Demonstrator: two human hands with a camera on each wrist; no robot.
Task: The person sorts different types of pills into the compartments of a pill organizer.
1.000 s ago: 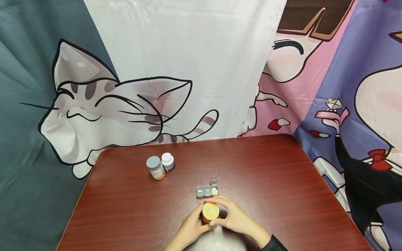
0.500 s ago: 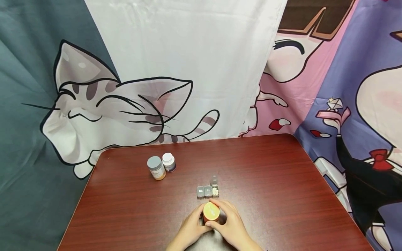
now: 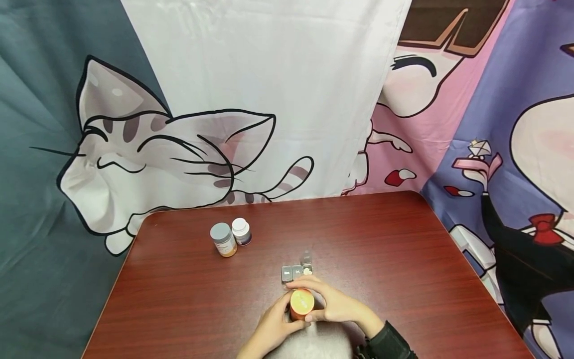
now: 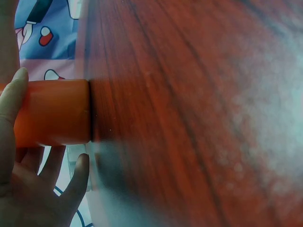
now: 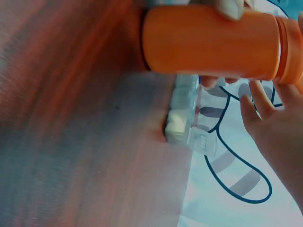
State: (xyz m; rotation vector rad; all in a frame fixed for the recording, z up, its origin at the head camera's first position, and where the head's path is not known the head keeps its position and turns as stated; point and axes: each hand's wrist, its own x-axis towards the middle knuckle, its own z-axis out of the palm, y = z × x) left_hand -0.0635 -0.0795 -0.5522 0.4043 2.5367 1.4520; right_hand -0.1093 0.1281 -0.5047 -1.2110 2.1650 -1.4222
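An orange bottle (image 5: 208, 40) with a yellow-topped orange cap (image 3: 302, 302) stands upright on the table near its front. My left hand (image 3: 272, 324) grips the bottle's body from the left. From the right, my right hand (image 3: 334, 302) holds the cap between thumb and fingers. Just beyond the hands lies a small grey pill organizer (image 3: 287, 273). One of its compartments has its lid (image 3: 307, 256) up and holds whitish pills (image 3: 307, 271); the right fingers partly hide it in the head view.
A grey-capped bottle (image 3: 223, 240) and a smaller white-capped bottle (image 3: 241, 232) stand side by side at the back left of the red-brown table (image 3: 381, 249). A printed cartoon curtain (image 3: 314, 99) hangs behind the table's far edge.
My right hand turned round the cap one way, then back, its dark sleeve coming into view again. The left hand and bottle stayed in place.
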